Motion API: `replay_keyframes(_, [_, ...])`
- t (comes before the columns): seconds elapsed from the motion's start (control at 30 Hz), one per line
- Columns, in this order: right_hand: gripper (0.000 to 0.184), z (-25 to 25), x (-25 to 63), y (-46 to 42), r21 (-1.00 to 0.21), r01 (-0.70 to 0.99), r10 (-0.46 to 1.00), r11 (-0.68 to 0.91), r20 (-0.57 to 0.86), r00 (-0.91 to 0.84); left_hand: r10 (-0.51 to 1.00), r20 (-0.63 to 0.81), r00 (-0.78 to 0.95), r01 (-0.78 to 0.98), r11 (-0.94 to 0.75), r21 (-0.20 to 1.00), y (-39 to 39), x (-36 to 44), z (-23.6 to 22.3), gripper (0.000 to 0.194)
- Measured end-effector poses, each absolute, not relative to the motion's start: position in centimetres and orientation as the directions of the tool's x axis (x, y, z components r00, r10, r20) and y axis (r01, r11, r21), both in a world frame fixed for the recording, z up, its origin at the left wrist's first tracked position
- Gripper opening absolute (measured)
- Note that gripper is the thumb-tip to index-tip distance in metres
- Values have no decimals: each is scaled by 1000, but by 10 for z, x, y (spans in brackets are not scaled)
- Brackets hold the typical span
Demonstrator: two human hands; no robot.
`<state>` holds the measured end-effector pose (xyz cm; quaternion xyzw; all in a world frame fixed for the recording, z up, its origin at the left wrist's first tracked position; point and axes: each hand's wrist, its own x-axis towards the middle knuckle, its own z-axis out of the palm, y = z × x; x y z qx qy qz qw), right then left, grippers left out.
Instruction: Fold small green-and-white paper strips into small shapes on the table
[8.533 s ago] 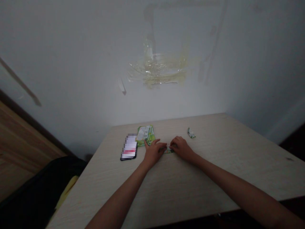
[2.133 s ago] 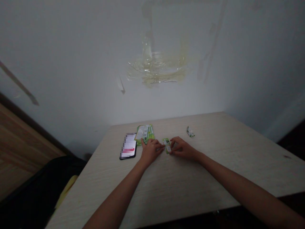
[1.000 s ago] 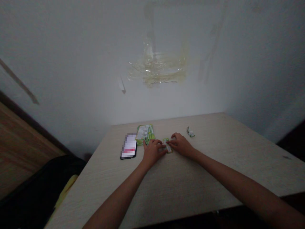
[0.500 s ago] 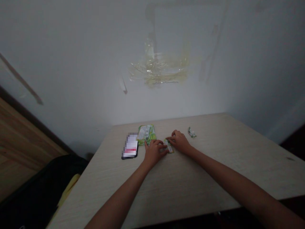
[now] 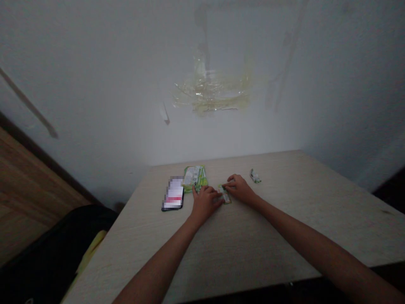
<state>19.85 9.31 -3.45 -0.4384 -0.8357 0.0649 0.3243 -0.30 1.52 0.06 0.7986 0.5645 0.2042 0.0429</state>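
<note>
- On the table [image 5: 300,190], between the two hands: one small wrapper [image 5: 227,197], lying flat, green and white, slightly aslant.
- Left hand [image 5: 204,203]: palm down, fingers spread, thumb and forefinger tips at the wrapper's left edge; whether they pinch it, cannot tell.
- Right hand [image 5: 241,189]: fingers bent, tips at the wrapper's upper right part, covering some of it; grip or mere touch, cannot tell.
- One green packet [image 5: 195,176], printed, lying just beyond the left hand.
- One phone [image 5: 173,195], screen lit and blurred, left of the packet, close against it.
- One crumpled wrapper [image 5: 255,176], beyond the right hand, apart from it.
</note>
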Motion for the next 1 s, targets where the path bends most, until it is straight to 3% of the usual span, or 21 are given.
replay_keyframes(0.27, [12,-31,196,88,-459,621,759,636,519,-393,921,263,287,882,-361,302,17,-5,0,25])
replay_keyframes(0.53, [11,-22,195,79,-374,532,641,760,569,-515,901,302,311,879,-394,268,17,-5,-1,25])
replay_keyframes(1.0, [11,-10,208,43,-336,408,528,849,579,-622,905,281,319,892,-387,235,17,-4,3,23])
